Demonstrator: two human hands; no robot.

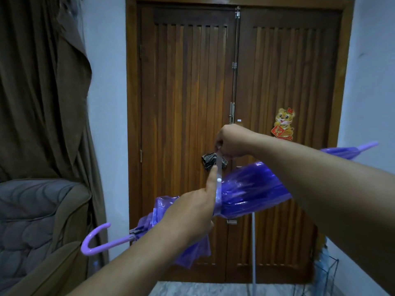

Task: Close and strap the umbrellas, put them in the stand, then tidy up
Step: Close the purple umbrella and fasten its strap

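umbrella [252, 189] folded, not yet strapped | right hand [232, 141] pinches strap [219, 167] | left hand [190, 212] grips canopy | stand [327, 274] step pending

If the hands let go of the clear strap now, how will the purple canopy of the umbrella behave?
The purple canopy looks like thin glossy plastic, so it is probably floppy and slippery. Loose folds already hang below the left hand, so it would likely spread open again. The clear strap, pinched by the right hand, seems limp too.

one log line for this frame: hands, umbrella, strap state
left hand: holds purple umbrella, forefinger on strap | right hand: pinches strap end | strap: unfastened | umbrella: closed, near level
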